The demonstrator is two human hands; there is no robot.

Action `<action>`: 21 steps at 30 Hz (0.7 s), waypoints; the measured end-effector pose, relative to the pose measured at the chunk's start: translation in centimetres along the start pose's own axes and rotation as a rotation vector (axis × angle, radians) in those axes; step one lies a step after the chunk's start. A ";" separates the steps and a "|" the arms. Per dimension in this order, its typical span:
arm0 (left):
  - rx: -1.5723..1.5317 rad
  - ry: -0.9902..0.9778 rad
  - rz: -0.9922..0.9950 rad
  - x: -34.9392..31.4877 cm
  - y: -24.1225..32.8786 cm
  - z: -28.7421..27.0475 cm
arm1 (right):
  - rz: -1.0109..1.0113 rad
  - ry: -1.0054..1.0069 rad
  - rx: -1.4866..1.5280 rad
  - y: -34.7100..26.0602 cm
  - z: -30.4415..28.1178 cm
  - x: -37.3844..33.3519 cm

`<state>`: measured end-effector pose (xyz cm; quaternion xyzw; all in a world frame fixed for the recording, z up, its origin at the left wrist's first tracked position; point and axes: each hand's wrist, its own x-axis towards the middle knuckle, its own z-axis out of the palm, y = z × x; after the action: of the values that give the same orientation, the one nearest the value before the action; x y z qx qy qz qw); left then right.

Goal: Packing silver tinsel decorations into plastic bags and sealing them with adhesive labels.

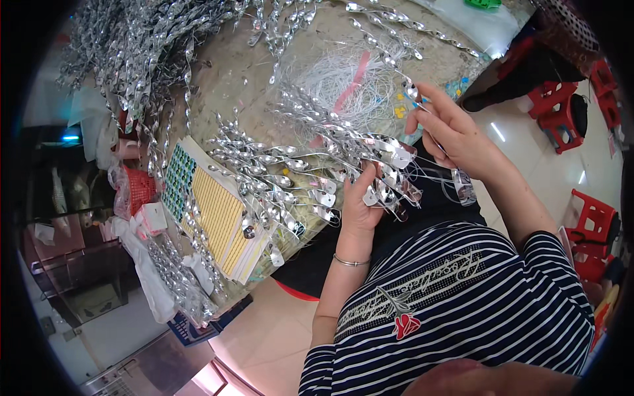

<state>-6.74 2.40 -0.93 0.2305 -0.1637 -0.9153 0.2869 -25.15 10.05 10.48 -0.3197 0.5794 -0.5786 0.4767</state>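
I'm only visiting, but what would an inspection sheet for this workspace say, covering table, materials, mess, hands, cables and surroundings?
Surface: beige table, partly covered; a big pile of twisted silver strips at its far left.
Job's things: a bundle of silver strips and a single strip, both in hand.
Clutter: tangled white threads with a red band across them; yellow sheet at left; small yellow bits.
Left hand: closed around the bundle's near end.
Right hand: pinching the single strip.
Cables: nothing seen.
Surroundings: red stools on pale floor at right; blue crate at lower left.
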 end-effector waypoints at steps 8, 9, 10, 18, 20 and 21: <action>0.053 0.030 0.070 0.5 0.0 1.1 | 0.140 -0.028 0.110 0.1 0.7 -1.9; 0.049 0.033 0.057 0.6 0.0 1.0 | 0.146 -0.018 0.079 0.6 0.7 -2.0; 0.045 0.036 0.044 0.8 0.0 1.0 | 0.146 -0.018 0.077 1.0 0.6 -2.1; 0.049 0.138 0.103 0.9 0.2 2.0 | 0.319 -0.060 0.245 1.4 -0.9 -3.2; 0.069 0.190 0.118 1.0 0.1 2.0 | 0.333 -0.020 0.284 1.0 -1.4 -3.5; 0.081 0.178 0.128 1.1 0.1 1.9 | 0.324 -0.028 0.303 0.7 -1.5 -3.6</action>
<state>-8.45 1.97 0.39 0.3112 -0.1889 -0.8636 0.3487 -25.16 14.04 10.23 -0.1551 0.5231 -0.5702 0.6141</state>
